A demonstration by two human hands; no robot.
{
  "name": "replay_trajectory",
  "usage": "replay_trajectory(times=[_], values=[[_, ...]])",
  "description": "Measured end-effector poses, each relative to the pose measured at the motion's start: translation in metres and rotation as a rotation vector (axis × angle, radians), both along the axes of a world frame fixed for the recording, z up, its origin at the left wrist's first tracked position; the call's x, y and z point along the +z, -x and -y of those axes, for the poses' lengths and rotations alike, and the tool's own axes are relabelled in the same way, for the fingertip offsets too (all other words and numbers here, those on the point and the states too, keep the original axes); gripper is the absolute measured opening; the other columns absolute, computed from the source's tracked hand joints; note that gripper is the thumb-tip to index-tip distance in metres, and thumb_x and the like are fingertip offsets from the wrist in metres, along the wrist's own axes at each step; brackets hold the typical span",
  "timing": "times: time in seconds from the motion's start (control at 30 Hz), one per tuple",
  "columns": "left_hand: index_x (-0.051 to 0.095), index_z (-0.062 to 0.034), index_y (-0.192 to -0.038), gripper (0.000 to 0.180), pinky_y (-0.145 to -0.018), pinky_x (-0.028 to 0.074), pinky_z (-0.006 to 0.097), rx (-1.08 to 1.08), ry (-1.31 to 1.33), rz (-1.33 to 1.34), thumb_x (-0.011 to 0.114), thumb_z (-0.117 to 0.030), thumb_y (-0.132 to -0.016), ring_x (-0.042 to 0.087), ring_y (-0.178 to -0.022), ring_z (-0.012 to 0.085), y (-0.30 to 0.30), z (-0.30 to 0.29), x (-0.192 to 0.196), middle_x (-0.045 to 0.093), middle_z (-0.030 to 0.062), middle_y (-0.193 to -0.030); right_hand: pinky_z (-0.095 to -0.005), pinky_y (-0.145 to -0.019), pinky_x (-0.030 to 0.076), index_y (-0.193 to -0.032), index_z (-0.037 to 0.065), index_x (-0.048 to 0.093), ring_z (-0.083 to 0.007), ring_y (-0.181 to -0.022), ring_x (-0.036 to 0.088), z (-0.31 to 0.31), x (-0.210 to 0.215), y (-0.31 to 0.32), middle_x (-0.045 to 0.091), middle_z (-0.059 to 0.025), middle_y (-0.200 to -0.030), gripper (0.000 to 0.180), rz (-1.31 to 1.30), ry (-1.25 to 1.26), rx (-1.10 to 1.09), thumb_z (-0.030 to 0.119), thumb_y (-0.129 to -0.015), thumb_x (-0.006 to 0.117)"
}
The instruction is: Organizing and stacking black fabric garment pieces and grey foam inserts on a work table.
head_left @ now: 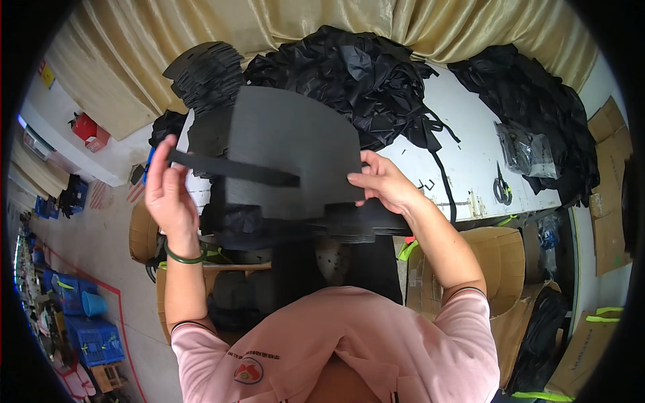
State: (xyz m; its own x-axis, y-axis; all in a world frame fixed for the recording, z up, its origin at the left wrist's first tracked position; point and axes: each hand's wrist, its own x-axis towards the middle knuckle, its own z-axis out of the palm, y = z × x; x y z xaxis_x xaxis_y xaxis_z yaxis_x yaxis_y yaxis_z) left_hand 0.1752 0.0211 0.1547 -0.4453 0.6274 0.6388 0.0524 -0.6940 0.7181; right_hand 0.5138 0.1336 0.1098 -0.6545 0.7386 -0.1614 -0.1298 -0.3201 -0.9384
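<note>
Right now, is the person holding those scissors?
No, the scissors lie on the white table, apart from the right hand and left hand.

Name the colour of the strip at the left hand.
The strip is black; the head view shows it best.

Gold curtain along back; red box at left; blue bucket near blue crate.

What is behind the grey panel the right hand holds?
Beyond the panel, crumpled black fabric, dark stacked pieces and the white table show; what it directly covers cannot be seen.
</note>
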Motion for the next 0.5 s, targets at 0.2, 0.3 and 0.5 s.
replay_trajectory(times=[0.2, 0.3, 0.5], values=[[0.058, 0.0028, -0.123, 0.032, -0.085, 0.053, 0.026, 0.348, 0.241, 0.261, 0.061, -0.003, -0.091, 0.064, -0.092, 0.0135, 0.076, 0.035, -0.045, 0.062, 0.0131, -0.12, -0.0265, -0.052, 0.056, -0.112, 0.002, 0.049, -0.0094, -0.052, 0.058, -0.004, -0.064, -0.066, 0.061, -0.0036, -0.074, 0.034, 0.347, 0.06, -0.173, 0.007, -0.085, 0.069], [0.061, 0.0012, -0.118, 0.03, -0.088, 0.052, 0.027, 0.348, 0.443, 0.09, 0.064, -0.007, -0.09, 0.063, -0.095, 0.0153, 0.086, 0.051, -0.082, 0.065, 0.0111, -0.114, -0.0272, -0.051, 0.056, -0.111, 0.0, 0.047, -0.0099, -0.049, 0.055, 0.001, -0.067, -0.072, 0.06, -0.0057, -0.074, 0.037, 0.367, 0.125, -0.189, 0.008, -0.084, 0.071], [0.056, -0.0063, -0.126, 0.05, -0.104, 0.039, 0.039, 0.025, 0.55, -0.965, 0.072, -0.013, -0.079, 0.05, -0.122, 0.0306, -0.006, 0.019, -0.077, 0.057, 0.0138, -0.126, -0.0276, -0.051, 0.055, -0.112, 0.001, 0.047, -0.0101, -0.05, 0.055, 0.001, -0.069, -0.064, 0.061, -0.006, -0.074, 0.037, 0.352, 0.105, -0.165, 0.009, -0.085, 0.071]])
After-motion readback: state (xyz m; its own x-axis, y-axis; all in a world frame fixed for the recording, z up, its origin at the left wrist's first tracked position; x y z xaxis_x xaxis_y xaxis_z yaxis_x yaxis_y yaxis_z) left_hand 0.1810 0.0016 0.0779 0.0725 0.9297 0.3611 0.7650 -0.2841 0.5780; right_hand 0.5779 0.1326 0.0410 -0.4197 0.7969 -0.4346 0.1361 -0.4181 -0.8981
